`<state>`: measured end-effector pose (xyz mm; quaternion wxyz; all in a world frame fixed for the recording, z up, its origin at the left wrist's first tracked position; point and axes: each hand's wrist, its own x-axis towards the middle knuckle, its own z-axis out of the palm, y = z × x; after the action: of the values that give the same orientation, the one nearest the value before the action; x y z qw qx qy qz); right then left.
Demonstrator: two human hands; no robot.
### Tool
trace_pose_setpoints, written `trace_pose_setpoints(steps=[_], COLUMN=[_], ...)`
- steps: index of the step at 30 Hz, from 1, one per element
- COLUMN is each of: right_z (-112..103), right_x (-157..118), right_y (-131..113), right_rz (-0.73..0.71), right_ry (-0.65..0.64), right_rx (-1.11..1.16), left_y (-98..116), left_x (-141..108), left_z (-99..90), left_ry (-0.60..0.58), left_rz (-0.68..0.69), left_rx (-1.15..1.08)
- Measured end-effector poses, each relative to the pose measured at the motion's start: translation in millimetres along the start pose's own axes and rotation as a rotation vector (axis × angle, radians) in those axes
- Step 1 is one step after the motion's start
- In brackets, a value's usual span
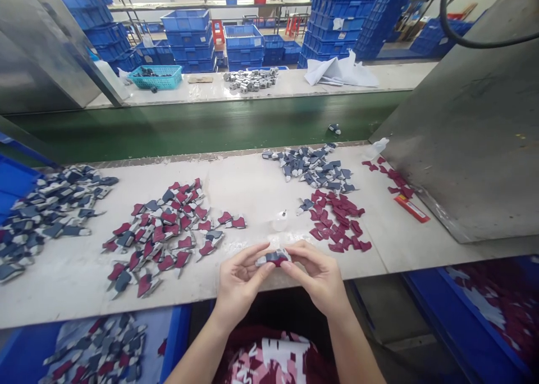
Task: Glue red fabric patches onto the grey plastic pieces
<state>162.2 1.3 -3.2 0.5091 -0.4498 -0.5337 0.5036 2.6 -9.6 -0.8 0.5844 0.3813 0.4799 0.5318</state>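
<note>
Between my two hands, above the near edge of the white table (248, 182), is a small grey, dark blue and maroon plastic part (275, 257). My left hand (242, 280) pinches its left end between thumb and fingers. The right end is gripped by my right hand (318, 274), thumb at the front. To the left lies a pile of assembled-looking parts with maroon pieces (168, 218). Ahead and right are loose maroon pieces (337, 215), with a heap of blue-grey parts (311, 168) behind them. A small clear bottle (279, 221) stands just beyond my hands.
More blue-grey parts (50, 204) cover the table's left end. A green conveyor belt (210, 127) runs across behind, carrying one part (334, 129). Metal housing (475, 148) rises at right, near a red packet (411, 209). Blue bins (177, 339) sit below the table edge.
</note>
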Motion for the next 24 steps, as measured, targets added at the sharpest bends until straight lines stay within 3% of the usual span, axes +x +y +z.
trace_pose_setpoints(steps=[4,12,20,24], right_z=[4,3,13,15], right_x=[-4,-6,-8,-10], right_y=[1,7,5,3], right_rz=[-0.074,-0.083,-0.121,-0.120], right_ry=[0.076,0.060,0.144,0.134], right_rx=[-0.007,-0.002,0.067,0.059], left_y=[6,18,9,13], left_x=[-3,-2,-18,-20], left_z=[4.7,13.1,17.4,20.2], left_ry=[0.027,0.045,0.091,0.092], left_rz=[-0.051,-0.037,0.049,0.015], left_rx=[0.002,-0.006,-0.006,-0.082])
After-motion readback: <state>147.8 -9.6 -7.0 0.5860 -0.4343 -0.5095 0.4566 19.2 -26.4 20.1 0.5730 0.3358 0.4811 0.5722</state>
